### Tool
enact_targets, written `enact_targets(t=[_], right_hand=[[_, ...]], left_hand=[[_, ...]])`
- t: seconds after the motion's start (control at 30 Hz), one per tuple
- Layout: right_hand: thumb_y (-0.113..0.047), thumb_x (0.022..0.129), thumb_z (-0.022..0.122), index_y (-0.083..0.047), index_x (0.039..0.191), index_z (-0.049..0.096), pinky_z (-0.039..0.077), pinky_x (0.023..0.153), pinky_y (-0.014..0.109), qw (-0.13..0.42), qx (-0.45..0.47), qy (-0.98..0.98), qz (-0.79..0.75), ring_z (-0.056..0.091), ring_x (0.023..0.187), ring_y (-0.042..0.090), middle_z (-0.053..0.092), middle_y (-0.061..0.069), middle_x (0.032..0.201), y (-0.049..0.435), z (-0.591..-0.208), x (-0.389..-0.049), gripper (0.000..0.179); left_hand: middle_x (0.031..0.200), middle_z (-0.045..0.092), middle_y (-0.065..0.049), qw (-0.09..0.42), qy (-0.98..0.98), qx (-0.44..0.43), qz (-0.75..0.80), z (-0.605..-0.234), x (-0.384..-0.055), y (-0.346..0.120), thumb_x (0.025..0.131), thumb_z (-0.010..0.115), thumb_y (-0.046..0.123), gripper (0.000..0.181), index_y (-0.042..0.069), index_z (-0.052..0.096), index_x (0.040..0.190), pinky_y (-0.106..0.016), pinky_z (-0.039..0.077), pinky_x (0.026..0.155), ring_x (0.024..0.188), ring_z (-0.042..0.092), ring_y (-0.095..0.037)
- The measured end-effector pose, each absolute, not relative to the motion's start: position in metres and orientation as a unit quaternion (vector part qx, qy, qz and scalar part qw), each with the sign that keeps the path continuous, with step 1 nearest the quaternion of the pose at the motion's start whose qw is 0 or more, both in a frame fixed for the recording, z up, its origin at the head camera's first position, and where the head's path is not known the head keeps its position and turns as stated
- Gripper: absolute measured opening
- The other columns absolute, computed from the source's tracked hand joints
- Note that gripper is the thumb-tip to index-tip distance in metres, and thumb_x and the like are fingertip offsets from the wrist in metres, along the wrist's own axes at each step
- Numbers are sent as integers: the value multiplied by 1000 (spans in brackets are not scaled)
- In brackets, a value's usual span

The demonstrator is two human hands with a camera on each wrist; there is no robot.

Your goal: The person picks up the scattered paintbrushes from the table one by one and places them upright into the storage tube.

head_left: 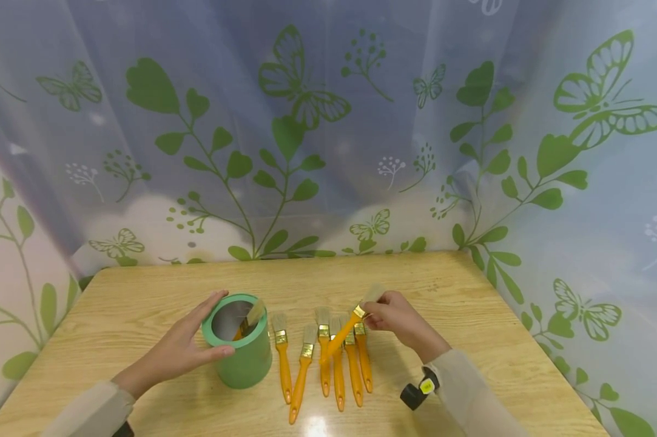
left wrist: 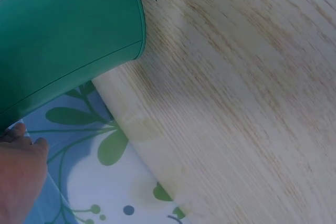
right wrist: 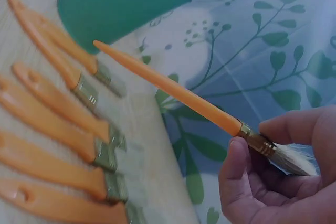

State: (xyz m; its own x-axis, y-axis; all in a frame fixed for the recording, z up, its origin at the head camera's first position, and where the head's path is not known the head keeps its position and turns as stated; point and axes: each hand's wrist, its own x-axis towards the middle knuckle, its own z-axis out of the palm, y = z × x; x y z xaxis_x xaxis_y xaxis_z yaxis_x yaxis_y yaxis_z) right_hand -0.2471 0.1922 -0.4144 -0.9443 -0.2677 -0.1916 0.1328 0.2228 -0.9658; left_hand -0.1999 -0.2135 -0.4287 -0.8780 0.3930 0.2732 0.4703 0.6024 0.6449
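Note:
A green round can [head_left: 246,367] stands upright on the table, left of centre. Inside it leans one paintbrush [head_left: 255,313], bristles showing over the rim. My left hand [head_left: 178,347] touches the can's left side with fingers and thumb extended, fingertips up at the rim. In my right hand [head_left: 401,318], thumb and fingers pinch another paintbrush [right wrist: 173,90] at its metal band, bristles toward the palm. Its orange handle points down-left toward the can, raised over several paintbrushes [head_left: 301,379] that lie side by side with their bristles toward the far edge.
The wood-grain table [head_left: 470,291] ends at a hanging cloth [head_left: 328,182] printed with green leaves and butterflies, behind and at both sides. A black wrist device [head_left: 415,394] is strapped on the right wrist.

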Motion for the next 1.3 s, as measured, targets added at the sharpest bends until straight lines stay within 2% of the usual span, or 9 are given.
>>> enact_targets(t=[0.2,0.4,0.63,0.9,1.13,1.3], right_hand=[[-11,95,57,8,102,59,56,74,30,158,-59,738,-654,62,74,14,61,7,85,181,-402,-246,20],[-10,94,59,6,103,58,56,74,28,134,-58,722,-677,61,79,17,59,8,89,167,-386,-243,18],[-10,93,60,3,105,57,55,75,29,109,-57,695,-708,62,79,19,59,7,90,145,-367,-239,18],[-8,94,60,3,107,57,56,75,29,88,-104,671,-728,63,76,18,59,6,88,116,-349,-235,18],[-5,91,61,5,101,59,58,74,31,68,-144,688,-709,63,73,14,60,6,86,89,-346,-231,14],[-11,90,65,1,100,62,59,72,34,41,-167,730,-661,64,73,17,63,8,85,73,-350,-228,16]], left_hand=[[152,32,-18,53,-889,-240,-387,-430,-200,-213,78,80,35,95,24,23,153,-75,31,94,134,33,-48],[151,33,-18,52,-886,-239,-393,-431,-200,-214,78,80,34,95,25,23,153,-75,33,93,133,35,-48],[153,32,-17,32,-886,-230,-401,-428,-199,-213,79,79,35,95,25,21,153,-75,31,94,135,31,-47],[153,31,-16,34,-887,-232,-398,-427,-200,-212,79,79,35,95,23,21,154,-74,31,95,135,32,-47],[153,31,-17,28,-887,-228,-399,-426,-199,-212,79,79,35,95,25,22,153,-74,32,94,135,32,-47],[153,31,-17,36,-889,-233,-393,-425,-198,-211,78,79,36,96,21,22,153,-74,31,96,135,32,-47]])
